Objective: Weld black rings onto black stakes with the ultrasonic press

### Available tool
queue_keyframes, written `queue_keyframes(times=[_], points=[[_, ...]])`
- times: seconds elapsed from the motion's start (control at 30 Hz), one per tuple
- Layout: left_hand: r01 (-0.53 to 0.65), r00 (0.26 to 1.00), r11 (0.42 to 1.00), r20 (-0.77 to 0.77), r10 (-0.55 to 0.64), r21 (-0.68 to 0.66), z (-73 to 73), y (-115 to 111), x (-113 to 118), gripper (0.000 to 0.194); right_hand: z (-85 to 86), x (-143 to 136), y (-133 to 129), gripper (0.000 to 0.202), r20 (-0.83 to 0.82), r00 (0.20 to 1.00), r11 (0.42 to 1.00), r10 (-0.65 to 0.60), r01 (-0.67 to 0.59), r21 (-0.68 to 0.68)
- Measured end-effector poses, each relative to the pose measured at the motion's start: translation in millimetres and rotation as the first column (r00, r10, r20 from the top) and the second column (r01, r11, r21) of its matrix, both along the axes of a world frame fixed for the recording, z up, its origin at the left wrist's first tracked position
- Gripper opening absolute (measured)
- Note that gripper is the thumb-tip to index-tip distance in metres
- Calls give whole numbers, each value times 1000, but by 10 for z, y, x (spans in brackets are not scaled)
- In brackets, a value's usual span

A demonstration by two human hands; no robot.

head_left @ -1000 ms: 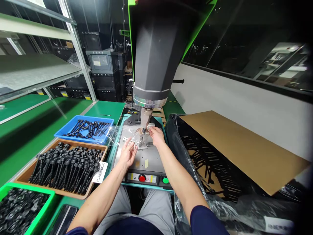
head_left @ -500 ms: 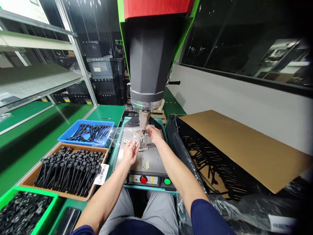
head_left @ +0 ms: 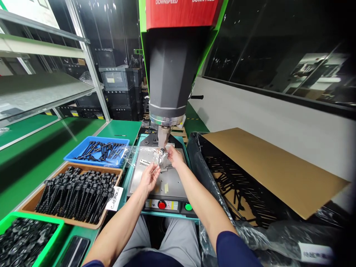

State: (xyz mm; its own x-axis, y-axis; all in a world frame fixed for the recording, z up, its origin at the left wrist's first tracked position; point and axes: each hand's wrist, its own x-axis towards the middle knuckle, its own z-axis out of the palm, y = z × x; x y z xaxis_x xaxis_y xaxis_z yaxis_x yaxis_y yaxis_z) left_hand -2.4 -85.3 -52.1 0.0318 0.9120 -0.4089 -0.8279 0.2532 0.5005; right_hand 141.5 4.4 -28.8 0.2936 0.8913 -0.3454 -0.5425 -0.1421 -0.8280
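Observation:
A clear plastic film [head_left: 136, 152] stretches from over the blue tray to beneath the pale metal tip [head_left: 163, 135] of the press. With its fingers pinched at the film's lower right end, my left hand [head_left: 149, 177] is just above the metal base plate [head_left: 157, 189]. My right hand [head_left: 175, 157] is beside the press tip, fingers curled inward; what they hold is too small to make out. A small dark part [head_left: 162, 151] shows directly under the tip, close to my right fingertips. Part of the metal fixture is hidden behind the film and my fingers.
On the left are a blue tray [head_left: 69, 152] and a brown tray [head_left: 96, 224] of black rod-like parts, and a green bin [head_left: 52, 241] of small black pieces. Red [head_left: 161, 204] and green [head_left: 188, 207] buttons line the base's front. Cardboard [head_left: 272, 167] lies over a lined box at right.
The view has shifted slightly. My left hand has moved a little toward the press tip with the film, while my right hand stays beside the tip.

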Motion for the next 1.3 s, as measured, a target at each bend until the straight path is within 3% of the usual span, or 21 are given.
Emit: queue_keyframes(times=[0.23,0.37,0.4,0.47,0.53,0.6,0.63,0.7,0.83,0.97,1.3], points=[[-16,997,988,-79,4,-153,-59,-25,-37,12,-131,101,-224,31,82,995,998,-63,65,-21],[-87,977,986,-205,57,-140,-199,-240,-231,3,-360,317,-680,28,192,965,984,-176,165,71],[-116,953,990,-290,87,-82,-254,-329,-312,11,-458,388,-836,29,252,946,977,-205,184,106],[-130,803,985,-572,170,111,-388,-534,-501,28,-703,534,-1178,35,541,794,957,-278,177,232],[-52,506,959,-820,266,279,-549,-748,-696,33,-986,657,-1530,40,762,575,955,-296,154,255],[43,194,930,-917,350,364,-723,-938,-860,39,-1269,739,-1854,45,887,346,952,-306,96,291],[72,76,923,-925,373,378,-810,-1015,-925,43,-1398,763,-1994,49,917,270,956,-294,71,285],[90,-49,931,-932,360,355,-977,-1124,-1023,52,-1619,789,-2217,59,950,206,972,-234,15,236],[99,-31,976,-980,196,192,-1244,-1177,-1157,61,-1877,823,-2409,65,967,232,991,-106,-49,121],[148,-43,974,-983,178,170,-1401,-1121,-1278,60,-1965,857,-2396,66,966,235,993,-105,-34,116],[192,-99,961,-970,222,201,-1506,-1078,-1339,62,-1988,925,-2421,70,974,224,998,-15,-60,29]])
